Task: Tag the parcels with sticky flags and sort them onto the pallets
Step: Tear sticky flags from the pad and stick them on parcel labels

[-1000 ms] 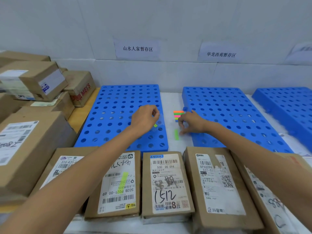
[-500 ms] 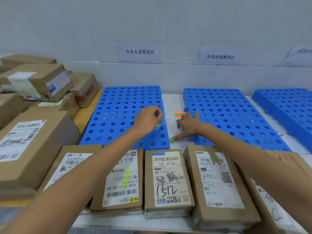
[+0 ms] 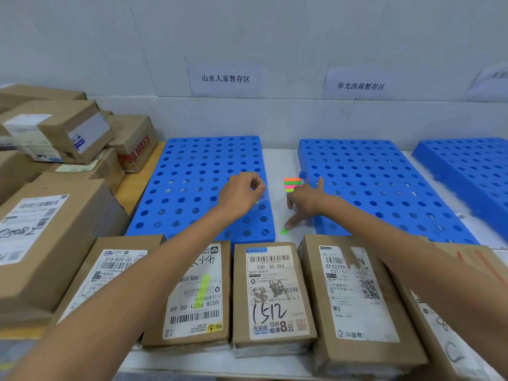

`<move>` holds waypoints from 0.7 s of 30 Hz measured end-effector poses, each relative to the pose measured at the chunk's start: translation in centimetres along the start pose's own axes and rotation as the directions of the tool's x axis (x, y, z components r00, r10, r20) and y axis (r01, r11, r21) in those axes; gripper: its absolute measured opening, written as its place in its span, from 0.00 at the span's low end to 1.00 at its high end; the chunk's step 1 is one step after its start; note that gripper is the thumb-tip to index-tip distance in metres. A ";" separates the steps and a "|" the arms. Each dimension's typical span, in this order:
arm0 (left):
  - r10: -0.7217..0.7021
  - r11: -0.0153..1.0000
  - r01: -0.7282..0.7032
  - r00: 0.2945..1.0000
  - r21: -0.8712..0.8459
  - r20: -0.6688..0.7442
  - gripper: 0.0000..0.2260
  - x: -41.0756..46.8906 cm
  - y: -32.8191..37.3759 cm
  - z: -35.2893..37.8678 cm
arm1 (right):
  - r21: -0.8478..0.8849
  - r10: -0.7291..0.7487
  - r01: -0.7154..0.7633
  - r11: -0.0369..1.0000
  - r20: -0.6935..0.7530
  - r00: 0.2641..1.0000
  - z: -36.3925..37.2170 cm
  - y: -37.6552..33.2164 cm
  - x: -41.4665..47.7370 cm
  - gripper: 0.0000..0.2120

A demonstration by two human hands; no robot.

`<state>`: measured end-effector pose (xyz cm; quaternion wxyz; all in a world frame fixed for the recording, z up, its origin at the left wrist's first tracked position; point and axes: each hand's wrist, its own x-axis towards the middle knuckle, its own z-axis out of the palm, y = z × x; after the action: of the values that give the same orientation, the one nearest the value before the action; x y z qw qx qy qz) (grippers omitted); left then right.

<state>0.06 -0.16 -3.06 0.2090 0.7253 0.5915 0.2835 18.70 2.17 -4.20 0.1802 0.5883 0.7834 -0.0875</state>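
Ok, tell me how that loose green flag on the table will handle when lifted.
The green flag looks thin and flat, so probably floppy and nearly weightless. Lying flush on the white table, it may resist pinching.

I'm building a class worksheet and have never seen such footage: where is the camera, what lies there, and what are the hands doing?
No machine: a person wears a head camera that looks down at their own bare hands. Cardboard parcels line the near edge; one label already carries a yellow-green flag. Beyond lie blue perforated pallets, with a pad of sticky flags between two. The left hand pinches what looks like a loose flag; the right hand touches a green flag on the white surface with a straight forefinger.
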 end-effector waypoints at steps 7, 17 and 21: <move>0.003 1.000 -0.003 1.000 -0.024 0.012 0.06 0.2 0.0 0.4 | -0.088 -0.058 0.054 0.995 -0.051 0.997 1.3 -0.6 0.3 0.28; -0.024 0.999 0.024 1.000 -0.049 -0.001 0.06 -0.5 0.0 -0.1 | 0.636 0.016 0.169 0.753 -0.275 0.961 -0.7 1.5 -1.9 0.07; -0.008 0.980 0.002 0.999 -0.200 -0.032 0.06 -1.5 1.9 -0.5 | 0.689 -0.037 0.334 0.643 -0.408 0.912 -3.0 2.0 -4.3 0.08</move>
<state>0.97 -2.02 -1.74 0.2720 0.6944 0.5651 0.3529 21.14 -0.06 0.40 -0.2323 0.5302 0.7541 -0.3103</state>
